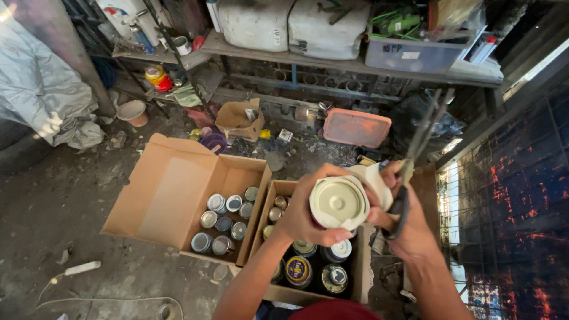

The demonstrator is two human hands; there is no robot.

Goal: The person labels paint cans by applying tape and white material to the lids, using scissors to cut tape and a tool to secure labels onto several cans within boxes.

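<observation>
Held above the right-hand cardboard box [361, 266] of tins: a cream-lidded can [338, 203], wrapped tight in the left hand [302, 213], right hand [403, 222] closed on scissors [424, 136] beside it; best kept level and gripped low, blades angled away from fingers.

both forearms bare, no sleeves or gloves; a red garment shows at the bottom edge.
</observation>
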